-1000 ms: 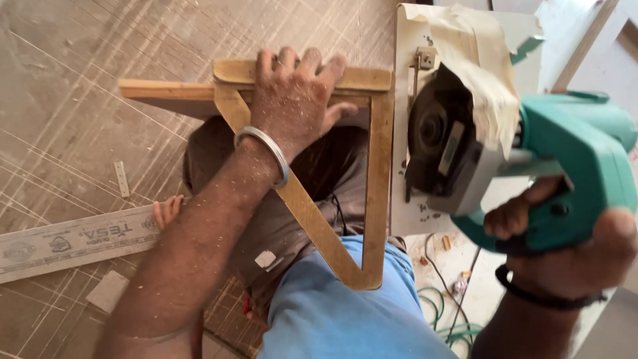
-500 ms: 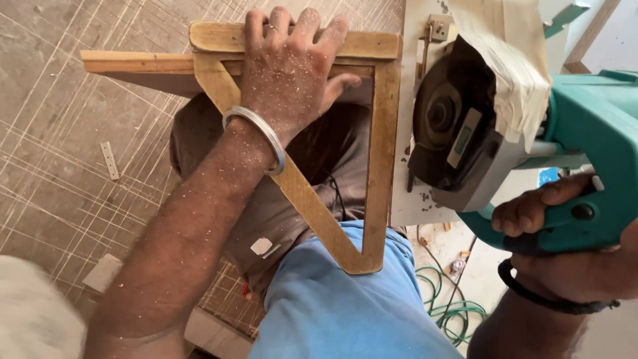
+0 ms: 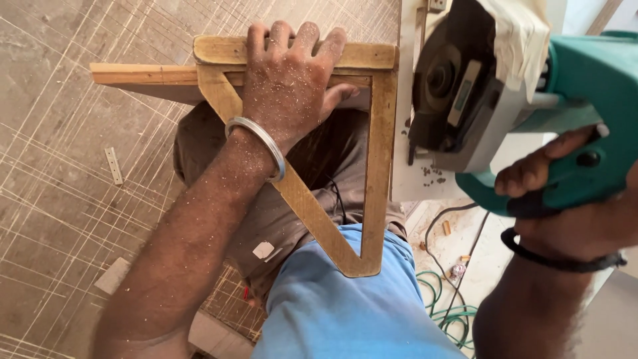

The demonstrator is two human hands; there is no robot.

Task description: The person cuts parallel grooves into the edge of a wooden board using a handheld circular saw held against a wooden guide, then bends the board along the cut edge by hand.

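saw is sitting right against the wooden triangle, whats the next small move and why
Probably ease the circular saw forward along the long straight edge of the wooden triangle. Its pale base plate already lies flush against that edge, the right hand grips the green handle, and the left hand presses the triangle flat near its top corner, so the guide looks set.

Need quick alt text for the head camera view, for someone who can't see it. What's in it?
A person's left hand, dusted with sawdust, presses a wooden triangular square flat, while the right hand grips a green circular saw whose base plate runs along the square's straight right edge. Below are the person's blue shirt, a scored floor and a green cord.
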